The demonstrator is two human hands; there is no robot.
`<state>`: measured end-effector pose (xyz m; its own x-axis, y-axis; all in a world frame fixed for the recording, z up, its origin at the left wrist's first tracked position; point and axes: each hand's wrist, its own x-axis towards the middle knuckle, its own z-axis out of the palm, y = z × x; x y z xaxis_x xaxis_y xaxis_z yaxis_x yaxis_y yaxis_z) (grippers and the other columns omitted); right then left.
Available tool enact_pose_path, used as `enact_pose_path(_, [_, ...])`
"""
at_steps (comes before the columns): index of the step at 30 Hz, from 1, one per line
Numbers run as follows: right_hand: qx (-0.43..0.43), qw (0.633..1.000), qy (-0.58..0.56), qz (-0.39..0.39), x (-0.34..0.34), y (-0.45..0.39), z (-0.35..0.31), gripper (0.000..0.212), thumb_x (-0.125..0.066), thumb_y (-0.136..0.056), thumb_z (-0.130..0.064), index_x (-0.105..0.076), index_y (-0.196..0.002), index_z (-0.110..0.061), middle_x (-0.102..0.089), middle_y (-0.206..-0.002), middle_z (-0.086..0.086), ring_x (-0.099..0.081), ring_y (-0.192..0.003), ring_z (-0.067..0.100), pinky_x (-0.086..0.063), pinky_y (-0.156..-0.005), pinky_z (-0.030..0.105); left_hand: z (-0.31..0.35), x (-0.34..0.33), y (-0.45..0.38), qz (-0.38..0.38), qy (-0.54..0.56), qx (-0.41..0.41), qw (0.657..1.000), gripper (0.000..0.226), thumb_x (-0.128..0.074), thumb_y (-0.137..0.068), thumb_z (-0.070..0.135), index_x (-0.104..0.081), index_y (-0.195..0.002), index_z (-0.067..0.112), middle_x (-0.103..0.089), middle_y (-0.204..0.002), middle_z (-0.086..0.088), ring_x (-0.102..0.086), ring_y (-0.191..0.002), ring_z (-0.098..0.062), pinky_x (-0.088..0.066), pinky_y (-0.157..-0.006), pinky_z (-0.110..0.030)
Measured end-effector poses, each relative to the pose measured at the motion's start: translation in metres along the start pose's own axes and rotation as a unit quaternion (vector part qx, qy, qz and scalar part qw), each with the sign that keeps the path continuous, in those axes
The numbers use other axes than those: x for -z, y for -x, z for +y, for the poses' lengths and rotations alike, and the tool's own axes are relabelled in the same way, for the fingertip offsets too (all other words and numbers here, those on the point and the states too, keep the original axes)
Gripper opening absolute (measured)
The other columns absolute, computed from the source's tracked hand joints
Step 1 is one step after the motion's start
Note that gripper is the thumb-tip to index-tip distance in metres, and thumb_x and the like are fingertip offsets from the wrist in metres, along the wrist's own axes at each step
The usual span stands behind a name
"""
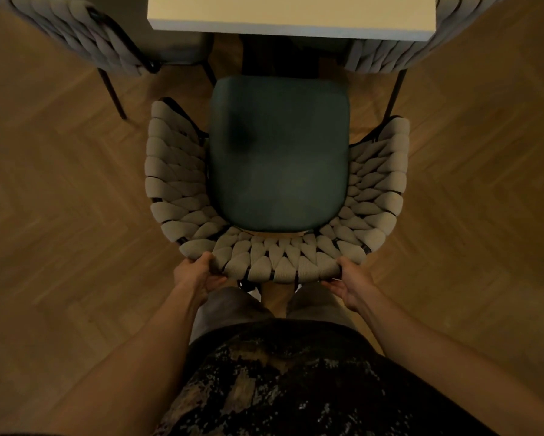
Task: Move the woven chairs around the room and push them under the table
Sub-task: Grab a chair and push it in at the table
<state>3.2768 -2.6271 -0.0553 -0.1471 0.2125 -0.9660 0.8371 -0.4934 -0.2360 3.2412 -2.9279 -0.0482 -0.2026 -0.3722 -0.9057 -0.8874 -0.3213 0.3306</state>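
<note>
The left hand (198,273) and right hand (347,286) both grip the curved back rim of the beige woven chair with dark green seat cushion (278,171), which faces the pale rectangular table (292,14) with its seat front at the table edge.

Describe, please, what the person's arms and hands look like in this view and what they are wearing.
Both forearms are bare as far as the picture shows: no sleeves, gloves, watch, rings or bracelets can be seen on the left hand or the right hand. Lower down the person wears a dark top with a mottled, glinting pattern and greyish trousers. The light is dim, so fine details cannot be told.
</note>
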Motion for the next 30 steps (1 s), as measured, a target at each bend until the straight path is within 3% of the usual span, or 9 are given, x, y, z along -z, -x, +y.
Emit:
enact_pose_path(5, [0.01,1.0,-0.004,-0.002,-0.005,-0.001,-0.005,0.041,-0.056,-0.102,-0.019,-0.049,-0.141,-0.009,-0.059,-0.133,0.018,-0.065,-0.112,0.039,-0.063,-0.063,0.038,0.007,-0.001,-0.004,-0.006,-0.001,-0.007,1.0,0.024,-0.063,-0.098,0.015,-0.05,-0.118,0.013,-0.062,-0.112,-0.016,-0.071,-0.082,-0.033,-0.063,-0.062,-0.041])
enact_pose_path(10, [0.014,1.0,-0.007,-0.003,-0.014,-0.001,-0.02,0.041,-0.056,-0.102,-0.023,-0.05,-0.141,-0.011,-0.061,-0.132,0.018,-0.066,-0.108,0.037,-0.062,-0.059,0.036,0.024,-0.009,-0.008,-0.011,-0.015,-0.017,1.0,0.026,-0.064,-0.095,0.013,-0.052,-0.118,0.01,-0.065,-0.107,-0.017,-0.073,-0.084,-0.035,-0.062,-0.053,-0.036])
enact_pose_path(15, [0.021,1.0,-0.002,-0.009,-0.023,0.0,-0.039,0.037,-0.054,-0.104,-0.022,-0.048,-0.138,-0.01,-0.061,-0.127,0.019,-0.067,-0.106,0.036,-0.062,-0.068,0.039,0.042,-0.022,-0.011,-0.021,-0.013,-0.039,0.999,0.025,-0.063,-0.097,0.014,-0.052,-0.119,0.01,-0.063,-0.101,-0.012,-0.071,-0.083,-0.032,-0.061,-0.052,-0.035])
enact_pose_path(20, [0.023,1.0,0.003,0.003,-0.031,-0.001,-0.053,0.038,-0.053,-0.105,-0.023,-0.046,-0.139,-0.009,-0.062,-0.124,0.02,-0.069,-0.096,0.034,-0.062,-0.06,0.036,0.06,-0.031,-0.018,-0.025,-0.024,-0.049,0.998,0.029,-0.064,-0.096,0.015,-0.055,-0.121,0.005,-0.064,-0.103,-0.014,-0.071,-0.077,-0.032,-0.061,-0.055,-0.038])
enact_pose_path(26, [0.031,0.999,0.014,0.008,-0.032,-0.002,-0.06,0.037,-0.051,-0.107,-0.023,-0.045,-0.14,-0.008,-0.061,-0.116,0.019,-0.07,-0.089,0.033,-0.061,-0.072,0.038,0.066,-0.038,-0.02,-0.041,-0.034,-0.033,0.998,0.037,-0.063,-0.098,0.018,-0.05,-0.13,0.007,-0.062,-0.103,-0.015,-0.071,-0.079,-0.034,-0.059,-0.049,-0.033])
enact_pose_path(30, [0.037,0.999,0.018,0.003,-0.029,-0.002,-0.059,0.037,-0.051,-0.106,-0.022,-0.046,-0.14,-0.009,-0.062,-0.116,0.018,-0.071,-0.098,0.035,-0.062,-0.074,0.037,0.064,-0.038,-0.023,-0.025,-0.053,-0.029,0.998,0.038,-0.064,-0.096,0.02,-0.051,-0.13,0.008,-0.065,-0.103,-0.015,-0.073,-0.075,-0.032,-0.061,-0.054,-0.037])
